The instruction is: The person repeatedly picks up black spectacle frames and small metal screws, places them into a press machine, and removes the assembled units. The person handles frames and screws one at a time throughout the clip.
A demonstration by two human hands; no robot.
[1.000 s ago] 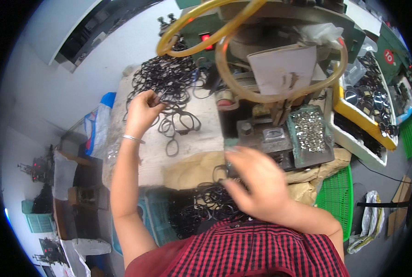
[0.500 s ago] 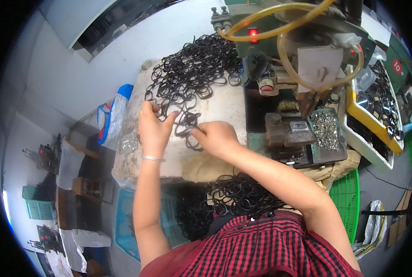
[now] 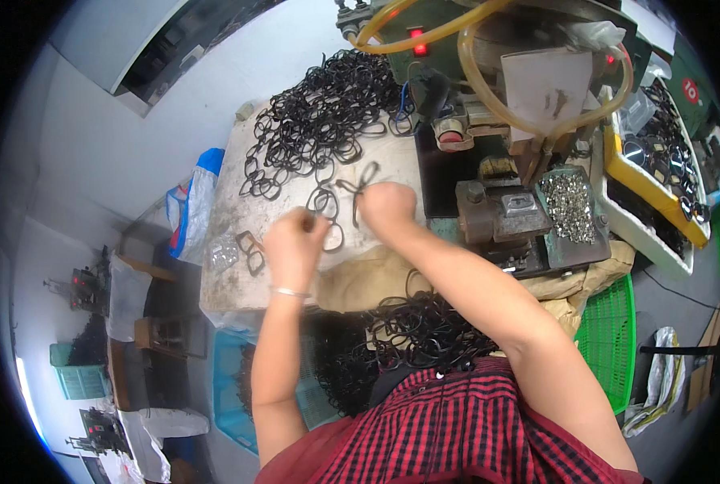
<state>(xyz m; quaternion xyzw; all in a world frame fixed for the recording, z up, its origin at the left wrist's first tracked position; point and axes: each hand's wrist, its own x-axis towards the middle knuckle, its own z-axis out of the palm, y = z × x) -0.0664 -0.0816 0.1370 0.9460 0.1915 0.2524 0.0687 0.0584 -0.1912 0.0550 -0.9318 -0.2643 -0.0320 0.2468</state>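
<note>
My right hand point(image 3: 390, 211) is closed in a pinch on thin black loops point(image 3: 367, 176), which stick out past its fingertips and are smeared by motion. My left hand point(image 3: 294, 248) hovers over the near part of the pale worktable point(image 3: 239, 210). Its fingers are curled together, and whatever they may hold is hidden. Several single loops point(image 3: 336, 238) lie just right of it, and a small brownish-black pair of loops point(image 3: 251, 252) lies to its left. Farther back spreads a big tangled heap of black loops point(image 3: 320, 113).
On the right stands a green press point(image 3: 501, 210) with yellow tubing point(image 3: 473, 77) and a tray of small shiny metal pieces point(image 3: 568, 211). A yellow-and-white foam box point(image 3: 658, 189) is beyond it. More black loops point(image 3: 424, 335) lie by my lap, above a blue basket point(image 3: 233, 387); a green basket point(image 3: 606, 347) is at right.
My right hand has moved up and right, lifting loops from the heap's near edge. My left hand has come down and right, leaving loops on the table. The view has shifted slightly.
</note>
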